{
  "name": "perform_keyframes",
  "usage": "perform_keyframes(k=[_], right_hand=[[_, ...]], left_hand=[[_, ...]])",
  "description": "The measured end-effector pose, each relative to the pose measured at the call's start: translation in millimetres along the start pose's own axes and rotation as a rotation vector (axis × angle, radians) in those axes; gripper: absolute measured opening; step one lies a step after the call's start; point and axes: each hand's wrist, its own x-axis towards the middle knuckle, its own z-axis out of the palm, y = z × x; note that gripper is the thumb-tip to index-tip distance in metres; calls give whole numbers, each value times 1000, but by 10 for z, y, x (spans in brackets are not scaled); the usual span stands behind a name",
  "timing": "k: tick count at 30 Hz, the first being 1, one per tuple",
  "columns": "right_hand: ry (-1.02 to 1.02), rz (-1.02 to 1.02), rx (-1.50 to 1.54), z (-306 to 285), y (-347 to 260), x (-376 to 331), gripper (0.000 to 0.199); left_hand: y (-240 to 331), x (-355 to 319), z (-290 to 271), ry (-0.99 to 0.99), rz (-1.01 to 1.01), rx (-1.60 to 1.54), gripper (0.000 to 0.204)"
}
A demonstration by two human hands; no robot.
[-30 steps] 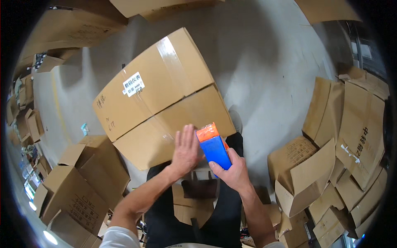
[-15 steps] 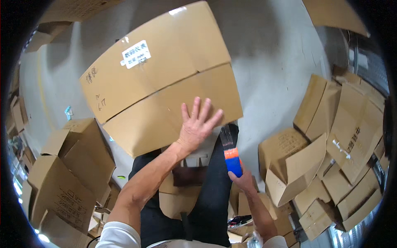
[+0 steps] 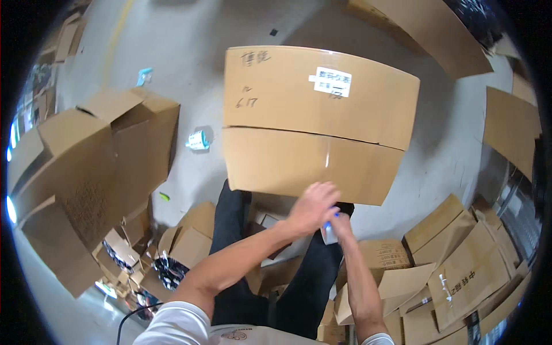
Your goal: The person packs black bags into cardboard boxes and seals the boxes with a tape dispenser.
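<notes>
A large closed cardboard carton point(image 3: 276, 115) with a white label and handwriting stands in front of me, a seam running across its top. At its near edge my left hand point(image 3: 313, 208) is closed, its fingers curled close to my right hand; what they pinch is hidden. My right hand point(image 3: 343, 225) is closed round a blue-handled tool point(image 3: 330, 215), mostly covered by the fingers. A pale piece point(image 3: 329, 234) shows just below the tool; I cannot tell whether it is part of it.
Opened cartons point(image 3: 121, 144) stand at left, and flattened or opened cartons point(image 3: 466, 276) pile up at right. A large cardboard piece point(image 3: 431, 34) lies at far right. On the floor are a white-and-blue roll-like item point(image 3: 198, 141) and a green scrap point(image 3: 165, 196).
The carton now sits squarer and further right in view. My left hand has left its top and closed near my right hand, which has moved up with the tool to the carton's near edge.
</notes>
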Motion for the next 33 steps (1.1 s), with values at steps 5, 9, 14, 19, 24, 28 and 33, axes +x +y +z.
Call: perform_keyframes(k=[5, 9, 14, 19, 24, 28, 33], right_hand=[[-217, -264, -182, 525, -818, -1424, 37], [-254, -611, -338, 631, -1515, -1605, 41], [-300, -799, -426, 906, -2093, -1623, 40], [-54, -606, -141, 1459, -2347, -1583, 51], [39, -430, 364, 2019, -2620, -1233, 41], [122, -419, 330, 2421, -3138, -885, 45], [284, -285, 357, 2792, -2913, -842, 35]], left_hand=[[-667, -1229, -736, 36, -763, -527, 42], [-486, -1273, -1033, -24, -905, -1585, 38], [-690, -1040, -1803, -46, -597, -1404, 27], [-964, 75, -2838, -48, -385, -381, 28], [-1800, 2257, -3844, 287, 46, 45, 36], [-2834, 3260, -4057, 167, -186, 362, 39], [-3592, 2599, -3055, -67, -510, -135, 45]])
